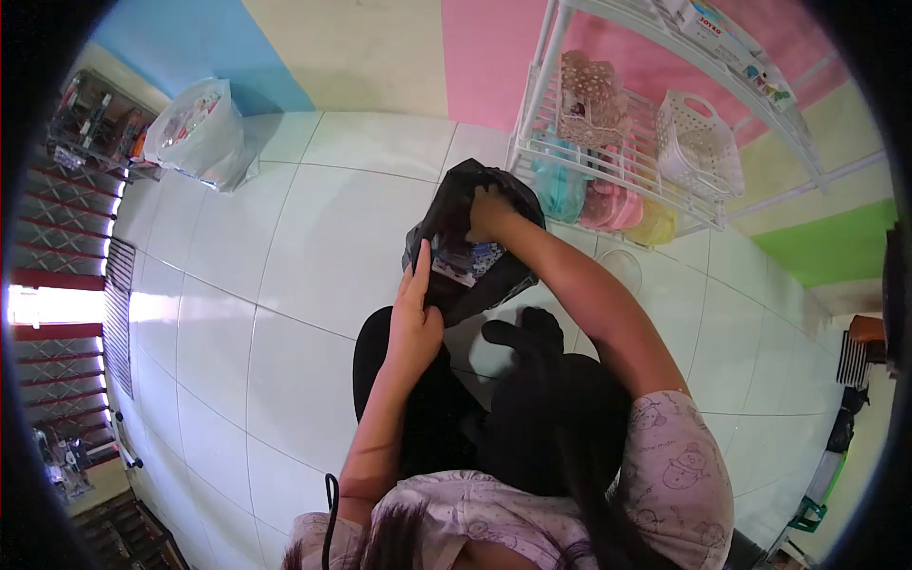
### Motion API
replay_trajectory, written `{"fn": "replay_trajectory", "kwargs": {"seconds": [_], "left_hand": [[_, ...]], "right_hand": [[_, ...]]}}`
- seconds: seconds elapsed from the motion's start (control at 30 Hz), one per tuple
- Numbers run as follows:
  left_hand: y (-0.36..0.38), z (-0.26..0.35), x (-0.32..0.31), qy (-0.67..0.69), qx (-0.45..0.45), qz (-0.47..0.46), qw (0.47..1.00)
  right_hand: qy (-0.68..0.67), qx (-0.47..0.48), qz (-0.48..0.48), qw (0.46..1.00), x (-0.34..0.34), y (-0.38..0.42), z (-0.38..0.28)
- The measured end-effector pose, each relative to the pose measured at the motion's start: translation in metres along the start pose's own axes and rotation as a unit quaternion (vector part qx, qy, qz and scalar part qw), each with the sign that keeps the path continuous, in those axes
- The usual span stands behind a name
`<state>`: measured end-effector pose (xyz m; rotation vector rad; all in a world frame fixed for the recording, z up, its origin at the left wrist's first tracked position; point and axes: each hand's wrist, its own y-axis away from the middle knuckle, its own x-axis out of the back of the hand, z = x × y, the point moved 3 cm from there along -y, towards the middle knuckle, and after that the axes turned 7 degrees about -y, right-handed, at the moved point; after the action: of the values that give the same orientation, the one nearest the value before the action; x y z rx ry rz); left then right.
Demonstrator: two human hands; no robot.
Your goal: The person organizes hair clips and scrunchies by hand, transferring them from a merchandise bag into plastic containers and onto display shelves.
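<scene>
A black plastic bag (518, 271) stands on the tiled floor in front of me, its mouth facing up. Inside it lie packaged items (461, 261), one with a patterned blue and white surface. My left hand (415, 323) is at the bag's near left rim, one finger stretched along the edge and the thumb lower down against the plastic. Reaching into the mouth from the right, my right hand (489, 214) has its fingers bent down near the far inner side. The fingertips are hidden, and I cannot tell what they hold.
A white rack (532, 104) at the far right bears a white basket (698, 142) and a brown dotted bundle (591, 90), with teal, pink and yellow containers below. A filled white plastic bag (204, 142) stands by the far wall. A metal lattice gate (62, 218) is at left.
</scene>
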<state>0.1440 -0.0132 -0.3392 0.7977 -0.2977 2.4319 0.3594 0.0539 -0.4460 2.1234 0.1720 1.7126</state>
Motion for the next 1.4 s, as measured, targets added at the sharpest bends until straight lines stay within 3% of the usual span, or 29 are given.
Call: {"fn": "replay_trajectory", "kwargs": {"seconds": [0.13, 0.17, 0.4, 0.5, 0.7, 0.9, 1.0, 1.1, 1.2, 1.27, 1.33, 1.4], "left_hand": [[-0.002, 0.000, -0.004, 0.021, -0.037, 0.029, 0.999], [-0.002, 0.004, -0.002, 0.042, 0.021, 0.006, 0.999], [-0.002, 0.012, 0.001, 0.063, 0.044, -0.014, 0.997], [-0.001, 0.010, -0.005, 0.101, -0.008, 0.071, 0.992], [0.001, 0.004, -0.007, 0.153, 0.015, 0.034, 0.988], [0.000, 0.001, -0.009, 0.109, -0.026, 0.068, 0.991], [0.001, 0.002, -0.010, 0.169, 0.041, 0.047, 0.984], [0.000, 0.008, -0.007, 0.176, 0.011, 0.066, 0.982], [-0.001, 0.004, -0.003, 0.113, -0.019, 0.091, 0.989], [-0.002, 0.007, -0.001, 0.146, -0.006, 0.085, 0.986], [-0.002, 0.006, 0.000, 0.162, 0.007, 0.079, 0.984], [-0.002, 0.000, -0.001, 0.163, 0.019, 0.073, 0.984]], "right_hand": [[0.003, 0.037, -0.001, 0.999, -0.008, -0.009, 0.005], [-0.005, 0.055, 0.008, 0.998, -0.008, -0.010, 0.007], [0.009, 0.065, 0.026, 0.998, -0.012, -0.012, 0.014], [-0.004, 0.068, 0.051, 0.996, -0.010, -0.007, 0.014], [-0.011, 0.103, 0.028, 0.994, -0.005, -0.002, 0.018], [-0.029, 0.181, 0.092, 0.979, -0.003, 0.003, 0.019], [-0.040, 0.205, 0.135, 0.969, 0.008, 0.018, 0.015], [-0.173, 0.184, 0.184, 0.950, 0.049, 0.058, 0.011], [-0.401, 0.251, 0.179, 0.862, 0.086, 0.093, 0.033], [-0.529, 0.240, 0.167, 0.797, 0.114, 0.134, 0.060], [-0.559, 0.173, 0.148, 0.797, 0.131, 0.178, 0.089], [-0.467, 0.130, 0.126, 0.866, 0.133, 0.204, 0.125]]}}
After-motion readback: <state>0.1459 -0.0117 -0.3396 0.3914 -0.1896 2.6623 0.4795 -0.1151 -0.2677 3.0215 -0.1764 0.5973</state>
